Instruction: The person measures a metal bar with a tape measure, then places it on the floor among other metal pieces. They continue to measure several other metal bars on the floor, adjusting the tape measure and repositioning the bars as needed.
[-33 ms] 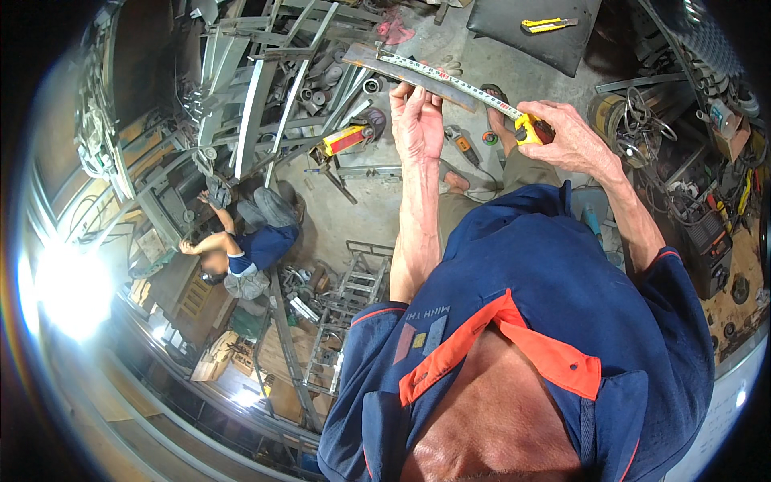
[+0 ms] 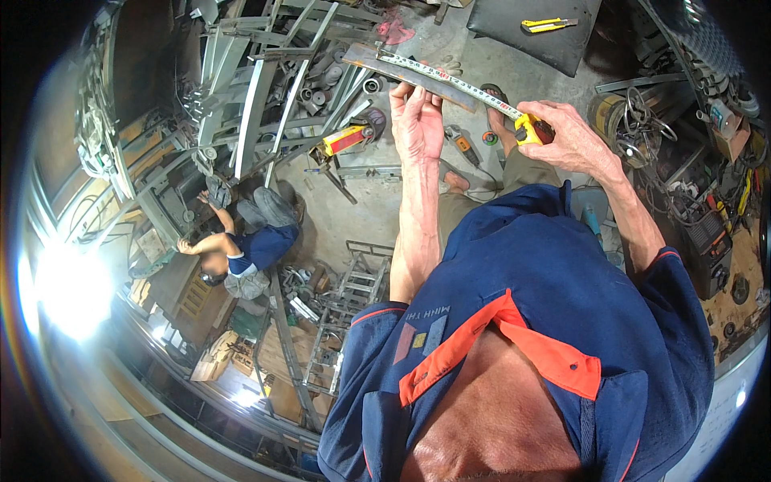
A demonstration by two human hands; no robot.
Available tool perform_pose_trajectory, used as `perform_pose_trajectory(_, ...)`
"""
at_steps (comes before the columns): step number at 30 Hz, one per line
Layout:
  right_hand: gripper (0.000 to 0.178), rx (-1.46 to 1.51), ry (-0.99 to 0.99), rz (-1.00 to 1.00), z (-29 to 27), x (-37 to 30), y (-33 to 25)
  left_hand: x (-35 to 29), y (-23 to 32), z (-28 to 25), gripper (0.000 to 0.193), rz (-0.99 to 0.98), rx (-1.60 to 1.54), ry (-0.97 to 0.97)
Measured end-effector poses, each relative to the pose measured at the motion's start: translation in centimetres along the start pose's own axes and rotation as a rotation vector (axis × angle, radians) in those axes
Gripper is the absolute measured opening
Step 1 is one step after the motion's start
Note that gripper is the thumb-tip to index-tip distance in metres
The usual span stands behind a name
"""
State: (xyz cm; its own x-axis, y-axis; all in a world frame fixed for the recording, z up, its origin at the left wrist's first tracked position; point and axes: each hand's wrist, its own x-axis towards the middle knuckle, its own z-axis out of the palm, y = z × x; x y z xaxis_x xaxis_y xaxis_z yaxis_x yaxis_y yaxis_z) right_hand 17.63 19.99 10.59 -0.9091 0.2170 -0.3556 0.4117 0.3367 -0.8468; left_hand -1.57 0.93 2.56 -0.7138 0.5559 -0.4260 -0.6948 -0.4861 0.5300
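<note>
Up in front of me my left hand [image 2: 418, 122] pinches the near edge of a flat grey metal strip [image 2: 361, 58], fingers curled under it. In my right hand [image 2: 572, 143] is the yellow and black case of a tape measure [image 2: 530, 130]. Its pale blade [image 2: 474, 91] is drawn out leftward along the strip, with the end at the strip's far left part. The blade rests on or just over the metal; which of the two, I cannot tell. Part of the case is hidden by my right fingers.
A yellow utility knife [image 2: 549, 25] lies on a dark pad at the top. Metal bars [image 2: 257, 112] are heaped at left, beside a red and yellow box [image 2: 345, 140]. An orange-grey power tool [image 2: 463, 147] lies on the floor. Another person [image 2: 265, 229] crouches at left.
</note>
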Motion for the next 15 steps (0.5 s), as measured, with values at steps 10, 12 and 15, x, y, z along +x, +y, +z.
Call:
perform_pose_trajectory(10, 0.056, 0.015, -0.024, 0.044, -0.20, -0.01, -0.42, 0.00, 0.03, -0.07, 0.034, 0.014, 0.030, -0.010)
perform_pose_trajectory(12, 0.056, 0.014, -0.019, 0.033, -0.18, 0.00, -0.37, -0.04, 0.02, -0.08, 0.032, 0.010, 0.010, -0.003)
perform_pose_trajectory(15, 0.056, 0.006, 0.001, 0.001, 0.02, 0.02, -0.16, -0.15, 0.05, -0.06, 0.030, 0.001, -0.010, 0.001)
